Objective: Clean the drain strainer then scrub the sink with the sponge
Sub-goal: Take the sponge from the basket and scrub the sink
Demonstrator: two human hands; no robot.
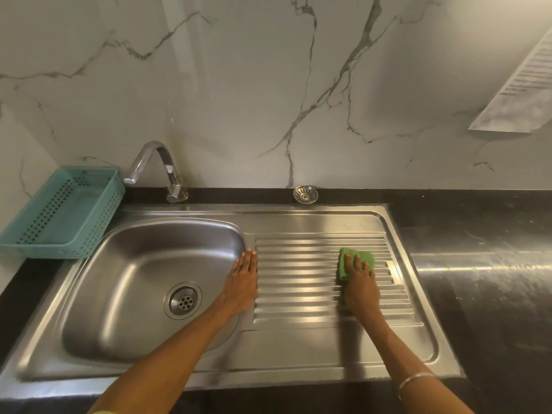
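A steel sink (89,294) has its basin on the left and a ribbed drainboard (301,273) on the right. My right hand (360,285) presses a green sponge (363,256) flat against the drainboard's right part, fingers spread over it. My left hand (242,283) rests flat on the strip between basin and drainboard, fingers straight. The round metal drain strainer (305,194) sits out of the sink on the dark ledge behind the drainboard. The drain opening (182,300) in the basin floor is uncovered.
A curved chrome tap (155,168) rises behind the basin. A teal perforated plastic basket (64,213) stands at the left on the counter. Dark stone counter (484,279) extends to the right. A printed paper sheet (522,88) hangs on the marble wall.
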